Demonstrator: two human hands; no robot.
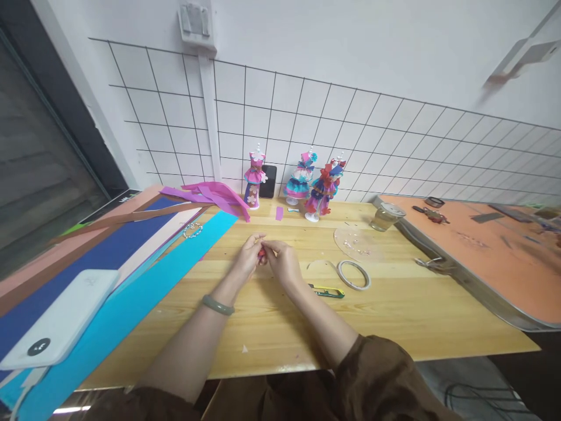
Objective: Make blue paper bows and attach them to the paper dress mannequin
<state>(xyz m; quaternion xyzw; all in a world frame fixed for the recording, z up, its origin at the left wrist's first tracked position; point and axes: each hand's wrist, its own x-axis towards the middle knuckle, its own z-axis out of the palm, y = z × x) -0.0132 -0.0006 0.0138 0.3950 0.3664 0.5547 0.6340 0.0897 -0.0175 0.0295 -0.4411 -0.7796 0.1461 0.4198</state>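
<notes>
Over the middle of the wooden table (385, 327) my two hands meet. A small red and purple piece (262, 254) shows between the fingers, mostly hidden, so its kind is unclear. My left hand (248, 257) is closed around it from the left, with a bangle on that wrist. My right hand (283, 263) pinches at the same piece from the right. Nearby lie a roll of tape (354, 275) and a yellow-green utility knife (328, 291). Behind the hands is a small magenta strip (279, 213).
Miniature paper dresses on stands (254, 181) line the wall beside a phone (269, 181). Coloured paper strips (175, 263) and a white power bank (61, 318) cover the left side. At right are a clear dish of small bits (353, 244), a cup (387, 216) and an orange-topped surface (482, 257).
</notes>
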